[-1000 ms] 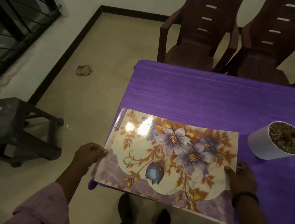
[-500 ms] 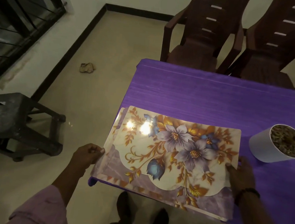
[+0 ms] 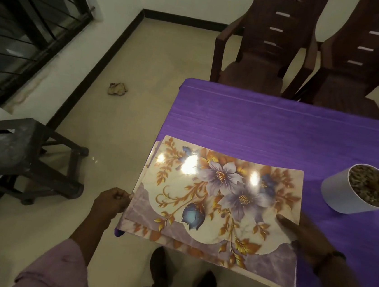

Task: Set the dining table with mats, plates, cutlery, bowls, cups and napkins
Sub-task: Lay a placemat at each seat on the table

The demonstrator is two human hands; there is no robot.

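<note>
Holding item one: a stack of glossy rectangular floral place mats (image 3: 219, 205), cream with purple and gold blooms, lying at the near left corner of the purple-clothed table (image 3: 267, 133) and overhanging its near edge, the left hand (image 3: 109, 201) at 9 o'clock pinching the stack's left edge with curled fingers, the right hand (image 3: 300, 238) at 3 o'clock gripping the right edge, thumb laid flat on top. Item two, at 2 o'clock of the mats and apart from them: a white round plant pot (image 3: 342, 198) filled with gravel; beyond, at 12 o'clock, two dark brown plastic chairs (image 3: 265, 45).
</note>
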